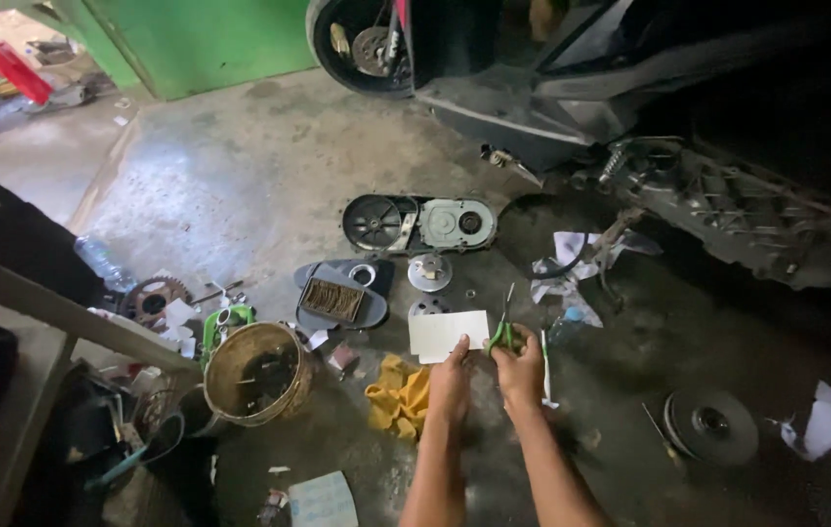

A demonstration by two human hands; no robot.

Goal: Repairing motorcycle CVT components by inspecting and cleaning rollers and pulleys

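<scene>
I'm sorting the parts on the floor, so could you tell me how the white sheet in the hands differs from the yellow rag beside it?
The white sheet is flat, rectangular and held by the left hand; the yellow rag lies crumpled and untouched on the concrete floor. The right hand grips green-handled pliers.

- This is a small motorcycle repair workshop, with the work done on the floor.
- A scooter [572, 68] stands at the top with its side opened, and its engine case [738, 210] is uncovered.
- The removed black transmission cover [419, 223] lies on the stained concrete floor [240, 176], with a drive belt [542, 234] and metal pulley discs [711, 425] near it.
- A sprocket [152, 299], a dirty round basket [257, 372] and rags [398, 395] are scattered at the left.
- A green wall [191, 39] closes the back.
</scene>
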